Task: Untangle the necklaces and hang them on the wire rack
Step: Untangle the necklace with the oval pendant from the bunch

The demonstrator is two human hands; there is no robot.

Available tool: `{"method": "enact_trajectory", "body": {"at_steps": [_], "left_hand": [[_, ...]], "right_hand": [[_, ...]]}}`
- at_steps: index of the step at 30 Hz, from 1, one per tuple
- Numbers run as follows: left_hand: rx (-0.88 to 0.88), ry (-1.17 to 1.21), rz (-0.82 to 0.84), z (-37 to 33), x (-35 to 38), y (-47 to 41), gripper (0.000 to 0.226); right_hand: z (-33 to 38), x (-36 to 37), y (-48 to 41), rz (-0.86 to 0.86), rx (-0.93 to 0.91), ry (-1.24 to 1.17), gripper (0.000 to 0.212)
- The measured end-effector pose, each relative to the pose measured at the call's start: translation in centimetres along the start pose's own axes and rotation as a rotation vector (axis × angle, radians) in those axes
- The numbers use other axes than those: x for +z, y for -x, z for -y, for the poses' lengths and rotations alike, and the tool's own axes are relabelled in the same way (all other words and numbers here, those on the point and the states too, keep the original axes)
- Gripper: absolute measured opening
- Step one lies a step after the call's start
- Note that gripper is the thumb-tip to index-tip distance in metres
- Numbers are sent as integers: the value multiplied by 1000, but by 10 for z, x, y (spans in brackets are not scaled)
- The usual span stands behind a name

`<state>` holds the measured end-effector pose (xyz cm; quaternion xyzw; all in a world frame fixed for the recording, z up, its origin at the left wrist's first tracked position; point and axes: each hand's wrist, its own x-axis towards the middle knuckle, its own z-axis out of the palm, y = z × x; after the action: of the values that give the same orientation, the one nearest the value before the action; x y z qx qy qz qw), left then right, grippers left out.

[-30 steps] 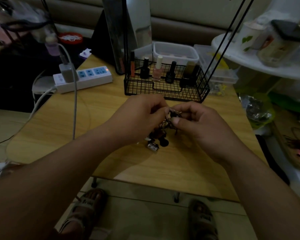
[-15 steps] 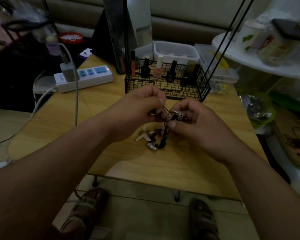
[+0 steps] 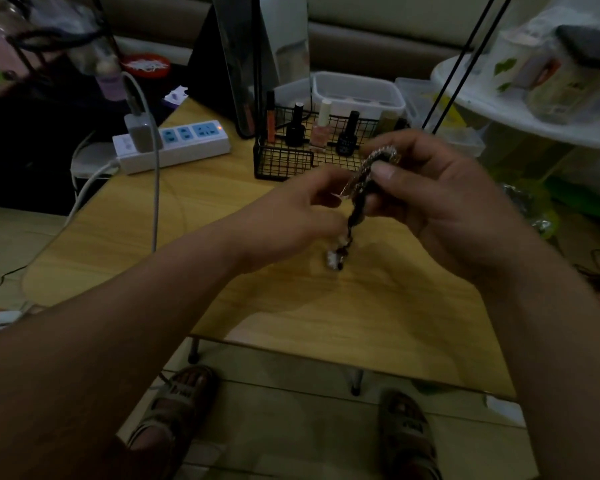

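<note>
Hovering above the wooden table [image 3: 326,306], left hand [image 3: 291,220] and right hand [image 3: 444,206] fingers [image 3: 387,173] clamp the tangled necklaces [image 3: 357,202]

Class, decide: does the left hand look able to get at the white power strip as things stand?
Probably yes: only bare table lies between the left hand and the power strip, but that hand seems to pinch the necklaces and must let go.

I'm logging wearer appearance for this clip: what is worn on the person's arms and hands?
Nothing visible: left forearm and right forearm are bare, no sleeves in view. No watch, bracelet, glove or ring shows on the left hand or right hand.
</note>
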<state>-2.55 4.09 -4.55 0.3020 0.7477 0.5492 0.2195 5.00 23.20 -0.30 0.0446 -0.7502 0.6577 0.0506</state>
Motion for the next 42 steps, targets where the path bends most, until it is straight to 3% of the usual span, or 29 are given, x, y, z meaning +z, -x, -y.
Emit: {"method": "enact_trajectory", "body": {"at_steps": [6,12,16,20,24,25,27,29,31,34,39,42], "left_hand": [[-39,-107,36,2,7,-1,9],[-108,-18,48,-4,-5,5,21],[-129,18,-24,-5,-7,3,17],[-62,21,-54,-11,-11,6,31],[-8,59,-56,-21,-15,7,25],[7,59,-50,-23,-15,6,25],[44,44,-49,-29,-15,3,23],[70,10,-62,-36,-14,0,23],[88,-40,-75,-43,-15,-3,27],[131,-101,-104,-51,-20,-5,26],[157,-96,-195,-52,-30,-5,33],[89,3,-315,-44,-36,-5,29]], "right_hand": [[5,-1,-6,-5,-56,-66,18],[-2,-7,-5,-133,71,-287,23],[-12,1,-4,-135,264,-461,7],[-23,6,-3,-149,409,-332,18],[-26,8,-1,-220,527,-185,6],[-28,8,-1,-234,534,-82,14],[-30,8,-1,-249,441,108,28],[-29,12,0,-188,280,143,34],[-27,15,-2,-111,169,3,41],[-24,22,-5,27,153,-156,51],[-32,20,2,125,171,31,14],[-32,8,9,124,236,-12,16]]}}
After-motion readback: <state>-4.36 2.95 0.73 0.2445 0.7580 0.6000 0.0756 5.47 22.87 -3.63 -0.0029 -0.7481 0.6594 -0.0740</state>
